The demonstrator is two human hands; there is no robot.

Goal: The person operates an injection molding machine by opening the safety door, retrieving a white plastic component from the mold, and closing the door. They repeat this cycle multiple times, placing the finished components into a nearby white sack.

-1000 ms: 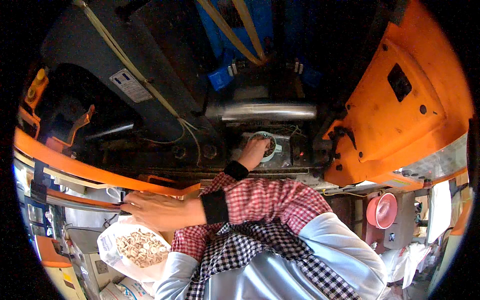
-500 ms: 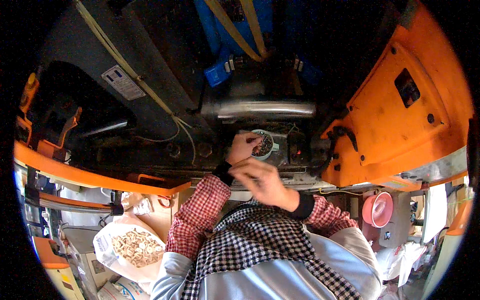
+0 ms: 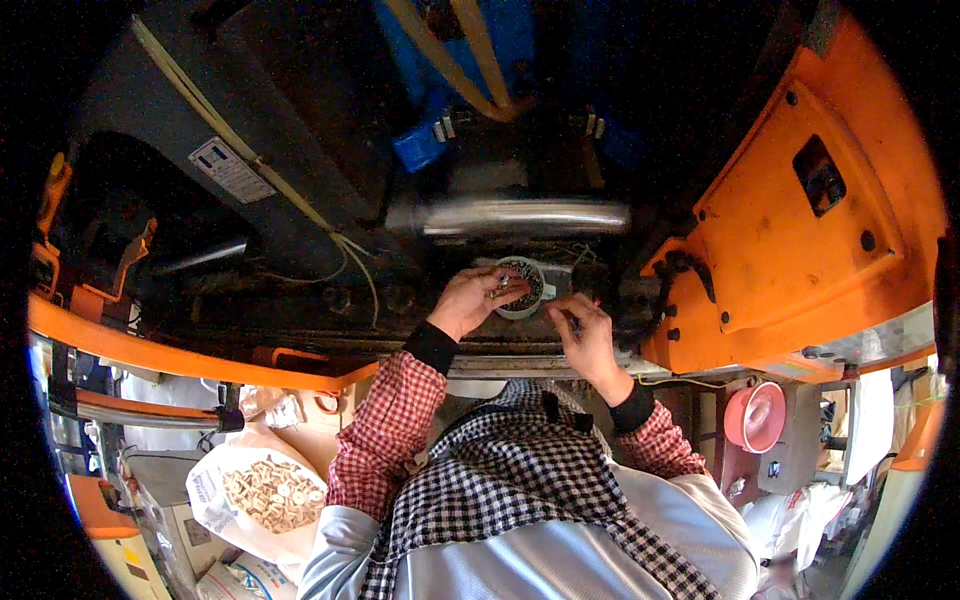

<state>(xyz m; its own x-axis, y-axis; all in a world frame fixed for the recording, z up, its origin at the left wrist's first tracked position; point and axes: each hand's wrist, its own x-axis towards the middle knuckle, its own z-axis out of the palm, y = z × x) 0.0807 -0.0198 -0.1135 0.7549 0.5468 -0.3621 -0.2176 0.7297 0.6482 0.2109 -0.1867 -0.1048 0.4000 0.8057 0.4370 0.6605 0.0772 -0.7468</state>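
A pale mug (image 3: 537,306) full of small dark metal pieces stands on the machine ledge in front of me. My left hand (image 3: 472,302) is at its left rim, fingers partly curled over the opening. Small shiny bits show at those fingertips, too small to name. Just right of the mug's handle is my right hand (image 3: 588,336), thumb and forefinger pinched together. Whatever lies in that pinch is too small to make out.
Beyond the mug runs a shiny metal cylinder (image 3: 525,217). An orange machine panel (image 3: 780,210) rises at the right, and an orange rail (image 3: 200,352) crosses the left. Below are a white bag (image 3: 215,505) of small tan pieces and a pink bucket (image 3: 740,430).
My right hand has moved from over my left wrist to the right side of the mug. The left hand has drawn slightly back and turned, showing more of its fingers.
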